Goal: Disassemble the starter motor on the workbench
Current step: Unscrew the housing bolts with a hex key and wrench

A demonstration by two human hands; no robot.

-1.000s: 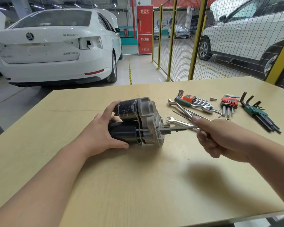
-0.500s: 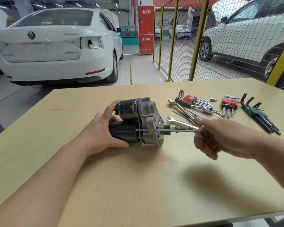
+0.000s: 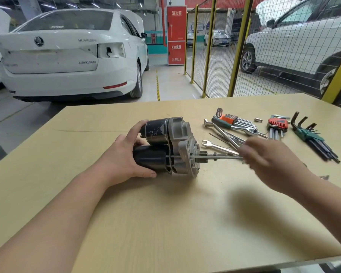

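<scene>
**Motor steadied, long bolt at its nose**

The motor [image 3: 165, 146] was laid on its side near the middle of the tabletop [image 3: 165, 223], with the cast aluminium nose turned to the right. Its two black cylinders were clasped from the left by the left grip [image 3: 124, 156], thumb low at the front and fingers curled over the upper cylinder. A long bolt [image 3: 220, 157] projected from the nose to the fingers of the right grip [image 3: 264, 158], which was blurred. Whether the bolt was pinched could not be told.

The motor was judged heavy, rigid and apt to roll, its painted cylinders smooth. A firm hold round those cylinders was judged soundest. The bolt was judged thin and easily bent, best drawn straight along its axis. Spanners [image 3: 217, 146] were laid just beyond.
</scene>
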